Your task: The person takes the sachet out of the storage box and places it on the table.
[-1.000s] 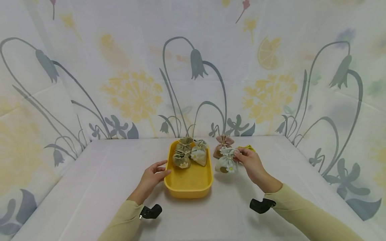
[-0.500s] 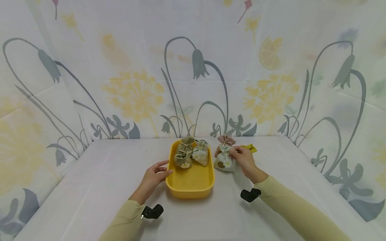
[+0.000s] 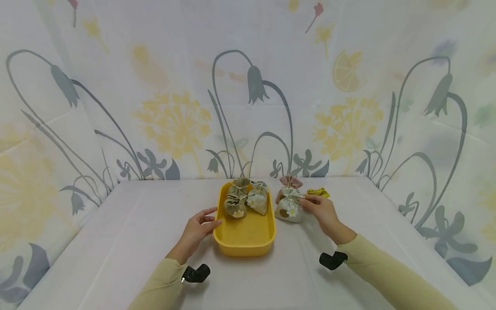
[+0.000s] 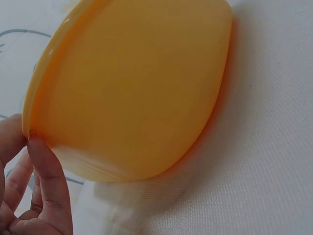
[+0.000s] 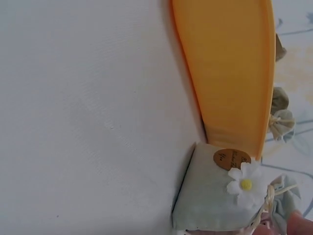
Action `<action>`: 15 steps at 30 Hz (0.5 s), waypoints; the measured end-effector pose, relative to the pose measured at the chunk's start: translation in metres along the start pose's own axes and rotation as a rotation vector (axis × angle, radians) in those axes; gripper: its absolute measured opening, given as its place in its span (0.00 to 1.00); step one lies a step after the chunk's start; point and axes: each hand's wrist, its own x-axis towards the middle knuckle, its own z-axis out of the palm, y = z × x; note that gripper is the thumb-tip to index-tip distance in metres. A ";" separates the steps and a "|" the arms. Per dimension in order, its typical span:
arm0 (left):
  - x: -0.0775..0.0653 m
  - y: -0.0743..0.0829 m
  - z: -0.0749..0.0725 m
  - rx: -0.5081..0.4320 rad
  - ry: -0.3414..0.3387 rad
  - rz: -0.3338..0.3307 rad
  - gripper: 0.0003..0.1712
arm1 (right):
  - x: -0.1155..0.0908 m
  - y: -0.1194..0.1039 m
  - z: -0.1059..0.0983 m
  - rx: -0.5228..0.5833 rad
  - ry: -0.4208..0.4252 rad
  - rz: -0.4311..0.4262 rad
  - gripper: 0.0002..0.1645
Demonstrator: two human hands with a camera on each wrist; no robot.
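Tub (image 3: 244, 250), yellow: left hand (image 3: 196, 230) pinched its rim (image 4: 54, 49), likely to keep it still | pale daisy pouch (image 3: 288, 207): sat just beside tub; right hand (image 3: 322, 212) was at its tied neck (image 3: 291, 196), likely the easiest spot; could not tell if pinching

pale bag (image 3: 288, 211): we see it shifted toward nine o'clock, nearer the yellow tray (image 3: 244, 250) | right hand (image 3: 325, 213): drawn back toward four o'clock, fingertips now at the bag's neck edge | yellow fabric (image 3: 318, 192): we see more of it
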 end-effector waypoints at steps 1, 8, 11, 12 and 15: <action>0.000 0.000 0.000 -0.001 0.000 -0.001 0.28 | -0.002 0.001 -0.002 0.002 -0.007 0.005 0.27; -0.003 0.000 0.001 -0.008 0.001 0.009 0.28 | -0.017 0.003 -0.013 0.020 -0.072 0.006 0.27; -0.004 0.001 0.001 -0.006 0.003 0.006 0.28 | -0.022 0.005 -0.014 0.011 -0.084 0.020 0.27; -0.004 0.002 0.001 -0.006 0.002 0.007 0.28 | -0.023 0.005 -0.014 0.006 -0.086 0.024 0.27; -0.005 0.002 0.001 0.000 0.002 0.011 0.28 | -0.027 0.004 -0.014 -0.007 -0.094 0.025 0.27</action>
